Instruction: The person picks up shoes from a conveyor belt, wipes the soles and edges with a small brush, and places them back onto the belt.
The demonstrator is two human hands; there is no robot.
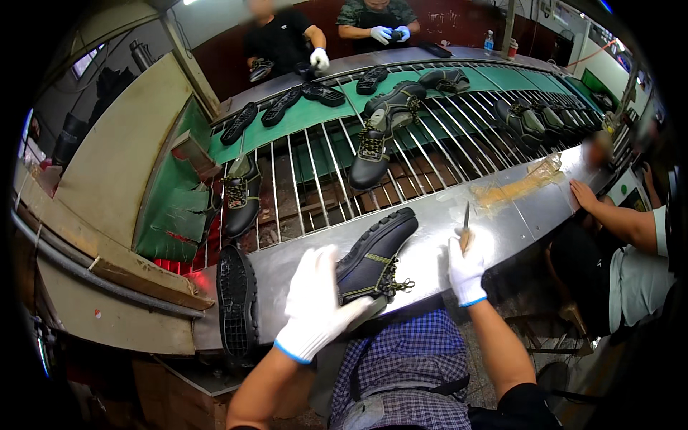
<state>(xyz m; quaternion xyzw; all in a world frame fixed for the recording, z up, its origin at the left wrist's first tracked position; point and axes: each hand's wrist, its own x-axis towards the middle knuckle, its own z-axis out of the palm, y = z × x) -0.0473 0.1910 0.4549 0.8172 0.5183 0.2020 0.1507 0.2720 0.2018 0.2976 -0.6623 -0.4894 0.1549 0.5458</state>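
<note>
A black work shoe (380,251) with yellow stitching and laces lies tilted on its side on the metal ledge, its toe toward the far right. Around its heel end is my left hand (315,304), in a white glove, thumb spread wide from the stretched fingers. Those fingers are slightly blurred, and the glove covers part of the heel and collar. To the right of the shoe, my gloved right hand (466,265) grips a slim knife (466,222), its narrow blade pointing up and away from me. A loose black sole (238,301) lies left of my left hand.
Beyond the metal ledge (437,215) runs a rack of metal rollers (308,179) carrying several shoes and soles. A wooden side panel (129,143) borders the left. Two gloved workers (279,43) stand across the line. Another person's bare hand (584,193) rests on the ledge at right.
</note>
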